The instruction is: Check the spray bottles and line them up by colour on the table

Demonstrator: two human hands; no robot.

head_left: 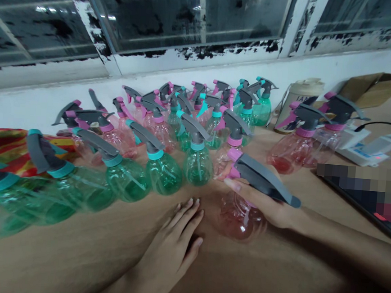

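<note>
My right hand (pixel 274 204) is closed around the neck of a pink spray bottle (pixel 242 222), its fingers just under the grey and pink trigger head. That bottle is upright at the table's front half. My left hand (pixel 174 244) lies flat on the table to its left, fingers stretched out and holding nothing. Beyond the left hand stand green spray bottles with teal collars, among them one green spray bottle (pixel 198 167) and a second green spray bottle (pixel 164 173). Another pink spray bottle (pixel 225 158) is partly hidden behind the held one.
Many more pink and green bottles crowd toward the wall. Two pink bottles (pixel 288 151) stand at right, near a lidded tumbler (pixel 299 98), a cardboard box (pixel 372 90) and a white power strip (pixel 364 151). A dark phone (pixel 353 202) lies at right; a red-yellow cloth (pixel 9 150) lies left.
</note>
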